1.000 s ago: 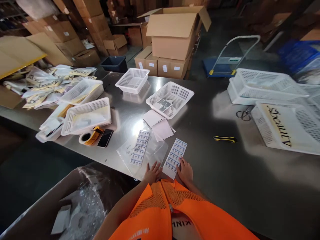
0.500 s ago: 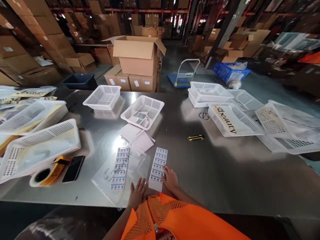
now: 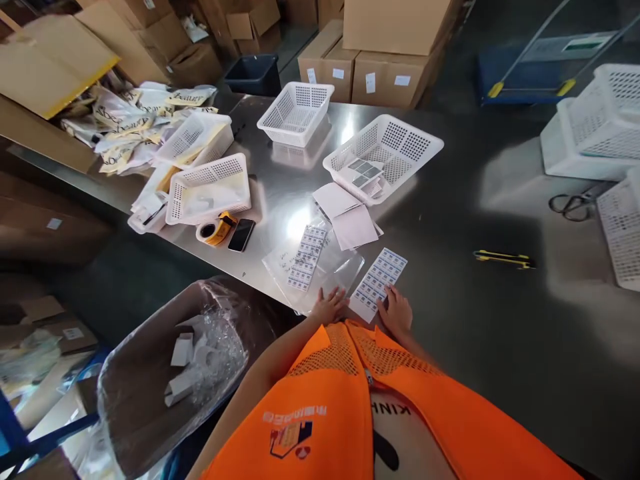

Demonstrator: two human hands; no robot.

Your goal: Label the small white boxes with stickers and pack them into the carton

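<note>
A white sheet of printed labels (image 3: 383,277) lies on the metal table, and my right hand (image 3: 396,311) rests on its lower right edge with fingers loosely spread. My left hand (image 3: 330,305) lies flat, fingers apart, at the lower edge of a clear plastic bag (image 3: 340,273). A second label sheet (image 3: 307,258) shows at that bag; whether it is inside or on top I cannot tell. Beyond the bag lie plain white papers (image 3: 353,227), touching a white perforated basket (image 3: 415,143) that has small grey-and-white cards (image 3: 364,172) in it.
To the left are a phone (image 3: 241,235), a yellow tape dispenser (image 3: 217,230) and more baskets (image 3: 233,170). A yellow-and-black cutter (image 3: 505,259) and scissors (image 3: 570,207) lie to the right. A plastic-lined bin (image 3: 145,373) stands below the table's near left edge.
My view has turned down and to the left, bringing the lined bin and the pile of bags into sight. Both hands keep about the same places on the table.
</note>
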